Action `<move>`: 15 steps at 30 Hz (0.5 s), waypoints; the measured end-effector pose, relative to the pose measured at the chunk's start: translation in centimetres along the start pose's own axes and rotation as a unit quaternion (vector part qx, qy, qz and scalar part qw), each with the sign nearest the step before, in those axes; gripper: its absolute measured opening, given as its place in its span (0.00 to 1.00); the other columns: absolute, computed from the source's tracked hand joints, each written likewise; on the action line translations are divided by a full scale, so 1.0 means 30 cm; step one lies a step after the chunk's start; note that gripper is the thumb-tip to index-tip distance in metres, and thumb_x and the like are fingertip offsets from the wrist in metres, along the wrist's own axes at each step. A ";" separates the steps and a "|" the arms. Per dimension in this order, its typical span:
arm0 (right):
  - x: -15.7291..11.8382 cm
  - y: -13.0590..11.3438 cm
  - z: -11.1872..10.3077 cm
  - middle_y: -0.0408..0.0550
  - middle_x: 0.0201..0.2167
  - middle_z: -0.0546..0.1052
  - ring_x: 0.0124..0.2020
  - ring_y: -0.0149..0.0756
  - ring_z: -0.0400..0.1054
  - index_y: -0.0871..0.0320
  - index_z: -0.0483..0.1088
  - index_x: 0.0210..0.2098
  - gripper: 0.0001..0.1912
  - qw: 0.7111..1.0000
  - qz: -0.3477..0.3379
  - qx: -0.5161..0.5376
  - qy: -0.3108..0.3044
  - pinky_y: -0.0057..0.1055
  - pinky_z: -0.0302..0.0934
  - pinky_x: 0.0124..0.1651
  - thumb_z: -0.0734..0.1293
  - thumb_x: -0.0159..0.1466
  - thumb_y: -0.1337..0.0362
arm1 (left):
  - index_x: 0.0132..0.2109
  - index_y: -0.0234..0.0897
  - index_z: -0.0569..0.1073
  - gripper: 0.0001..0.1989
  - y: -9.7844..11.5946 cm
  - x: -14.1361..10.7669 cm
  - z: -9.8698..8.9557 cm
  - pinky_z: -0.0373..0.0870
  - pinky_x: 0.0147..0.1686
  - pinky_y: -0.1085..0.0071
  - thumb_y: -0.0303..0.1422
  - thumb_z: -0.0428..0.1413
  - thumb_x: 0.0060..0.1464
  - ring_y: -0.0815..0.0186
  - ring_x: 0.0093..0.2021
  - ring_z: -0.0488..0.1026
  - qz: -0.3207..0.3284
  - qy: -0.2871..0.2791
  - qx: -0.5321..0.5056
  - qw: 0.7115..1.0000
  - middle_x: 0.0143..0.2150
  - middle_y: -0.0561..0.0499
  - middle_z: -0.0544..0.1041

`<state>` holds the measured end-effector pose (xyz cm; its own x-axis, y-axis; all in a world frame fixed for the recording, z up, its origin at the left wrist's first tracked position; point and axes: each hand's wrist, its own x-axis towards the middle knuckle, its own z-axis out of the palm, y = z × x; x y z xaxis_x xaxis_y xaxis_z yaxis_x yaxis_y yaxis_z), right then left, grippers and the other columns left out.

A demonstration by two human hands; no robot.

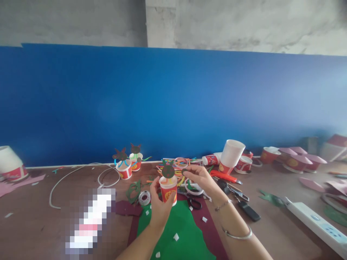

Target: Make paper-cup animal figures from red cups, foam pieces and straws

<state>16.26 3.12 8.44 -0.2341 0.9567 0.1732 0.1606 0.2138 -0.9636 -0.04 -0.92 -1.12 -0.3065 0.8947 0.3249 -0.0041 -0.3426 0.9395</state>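
Observation:
My left hand (159,207) is wrapped round a small red-and-white paper cup (168,187), which stands upright above the green sheet. A dark round paper head (168,171) with green ears rises over the cup's rim, with an orange strip below it. Just right of the head, my right hand (199,178) pinches a small dark round piece (184,172) between thumb and fingertips. It is apart from the cup. Two similar cups with dark eared heads, one with blue strips (124,170) and one behind it (136,162), stand to the left.
Green paper (176,224) with white scraps lies over maroon paper (214,231). Around it are a tape roll (144,198), black-handled scissors (194,203), a red cutter (223,176), keys (241,195), a power strip (320,224) and a stack of cups (231,155). A blue panel (173,104) borders the back.

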 end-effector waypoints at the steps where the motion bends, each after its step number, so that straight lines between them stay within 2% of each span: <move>1: 0.000 0.000 0.001 0.44 0.22 0.74 0.20 0.27 0.59 0.60 0.75 0.28 0.14 1.000 0.002 -0.002 -0.009 0.26 0.50 0.23 0.68 0.54 0.54 | 0.57 0.37 0.56 0.36 -0.002 0.002 -0.001 0.67 0.48 0.60 0.39 0.62 0.44 0.57 0.49 0.69 -0.004 0.003 0.001 1.000 0.53 0.40 0.66; 4: 0.005 0.005 -0.002 0.43 0.20 0.72 0.19 0.27 0.56 0.60 0.76 0.28 0.13 0.999 -0.002 -0.030 -0.021 0.26 0.48 0.23 0.68 0.54 0.56 | 0.57 0.37 0.57 0.35 -0.006 0.006 -0.001 0.67 0.48 0.61 0.39 0.62 0.43 0.57 0.49 0.69 -0.005 0.008 0.007 1.000 0.53 0.40 0.66; 8: 0.016 0.026 -0.018 0.39 0.13 0.63 0.17 0.25 0.49 0.61 0.76 0.23 0.14 0.994 -0.002 -0.105 -0.010 0.26 0.42 0.21 0.67 0.55 0.56 | 0.57 0.37 0.57 0.35 -0.001 0.003 0.007 0.68 0.46 0.62 0.39 0.61 0.43 0.58 0.48 0.70 -0.008 0.025 0.005 1.000 0.52 0.41 0.66; 12: 0.020 0.040 -0.032 0.37 0.11 0.57 0.17 0.24 0.46 0.61 0.69 0.16 0.17 0.986 -0.011 -0.168 0.007 0.26 0.40 0.21 0.69 0.54 0.55 | 0.56 0.37 0.58 0.35 0.005 0.002 0.013 0.68 0.45 0.62 0.40 0.61 0.42 0.58 0.46 0.70 -0.018 0.035 -0.003 0.999 0.50 0.41 0.67; 15: 0.016 0.037 -0.035 0.37 0.11 0.57 0.17 0.24 0.45 0.60 0.66 0.13 0.19 0.982 -0.023 -0.189 0.012 0.26 0.40 0.20 0.68 0.54 0.56 | 0.56 0.38 0.58 0.35 0.008 0.002 0.012 0.68 0.44 0.62 0.40 0.62 0.42 0.59 0.46 0.71 -0.021 0.037 -0.002 0.999 0.50 0.42 0.68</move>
<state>17.34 4.01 7.67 -0.2277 0.9477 0.2235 0.4951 0.3103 -0.8115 0.28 -0.84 -0.83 -0.3752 0.8847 0.2766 -0.0216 -0.3067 0.9516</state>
